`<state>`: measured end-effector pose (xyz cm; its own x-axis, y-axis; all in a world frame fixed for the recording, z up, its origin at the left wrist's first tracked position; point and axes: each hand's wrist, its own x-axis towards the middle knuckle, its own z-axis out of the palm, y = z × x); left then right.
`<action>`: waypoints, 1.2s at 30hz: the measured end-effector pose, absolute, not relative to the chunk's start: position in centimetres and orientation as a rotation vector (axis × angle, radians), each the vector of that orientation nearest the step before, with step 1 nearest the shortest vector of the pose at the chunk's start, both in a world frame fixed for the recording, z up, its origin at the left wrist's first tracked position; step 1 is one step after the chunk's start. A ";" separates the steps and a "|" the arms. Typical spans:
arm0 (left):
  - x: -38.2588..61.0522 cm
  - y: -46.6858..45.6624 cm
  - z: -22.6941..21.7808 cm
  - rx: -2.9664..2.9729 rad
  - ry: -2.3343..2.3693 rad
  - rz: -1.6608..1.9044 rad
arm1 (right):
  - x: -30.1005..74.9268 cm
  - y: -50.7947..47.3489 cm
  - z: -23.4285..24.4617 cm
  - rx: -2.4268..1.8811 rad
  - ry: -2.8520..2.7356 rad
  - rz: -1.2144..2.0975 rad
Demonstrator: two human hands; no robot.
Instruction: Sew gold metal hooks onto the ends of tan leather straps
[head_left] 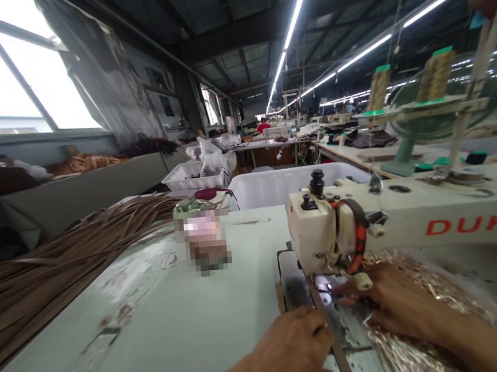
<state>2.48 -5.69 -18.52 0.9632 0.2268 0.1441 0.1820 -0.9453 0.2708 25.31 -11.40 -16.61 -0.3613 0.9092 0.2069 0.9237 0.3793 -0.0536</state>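
A cream sewing machine (pixel 320 226) stands on the pale green table (pixel 178 329), with red lettering on its arm. A narrow brown strip (pixel 330 323) runs under its needle toward me. My left hand (pixel 293 348) lies closed on the table, fingers pinching the strip's left edge. My right hand (pixel 390 301) rests beside the needle plate, fingers pressed together on the strip and on the shiny gold material (pixel 416 345) spread to the right.
A thick bundle of brown strips (pixel 65 258) lies across the table's left side. White plastic bins (pixel 274 187) stand behind the machine. Thread cones (pixel 435 74) sit on a stand at the right, by a green fan. More work tables and a distant person fill the hall.
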 end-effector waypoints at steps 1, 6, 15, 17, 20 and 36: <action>2.5 -5.7 -18.6 2.848 0.306 0.268 | 25.3 -11.4 -16.7 -1.646 -2.439 -0.103; 2.6 -5.4 -18.9 2.780 0.306 0.351 | 25.3 -11.3 -17.0 -1.657 -2.430 -0.067; 2.7 -3.8 -18.4 2.703 0.316 0.343 | 25.6 -11.2 -16.7 -1.628 -2.481 0.033; 2.7 -3.3 -18.1 2.681 0.334 0.306 | 25.7 -11.1 -16.8 -1.627 -2.487 0.027; 2.8 -2.5 -17.9 2.661 0.377 0.302 | 25.8 -11.2 -16.8 -1.634 -2.478 0.025; 4.1 1.8 -17.7 2.568 0.435 0.400 | 25.8 -11.2 -16.9 -1.646 -2.462 0.075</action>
<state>4.12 1.82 -17.66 0.9059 0.3749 0.1970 0.2279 -0.8235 0.5195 25.76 -11.20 -16.95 -0.3714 0.9206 0.1203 0.9116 0.3862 -0.1407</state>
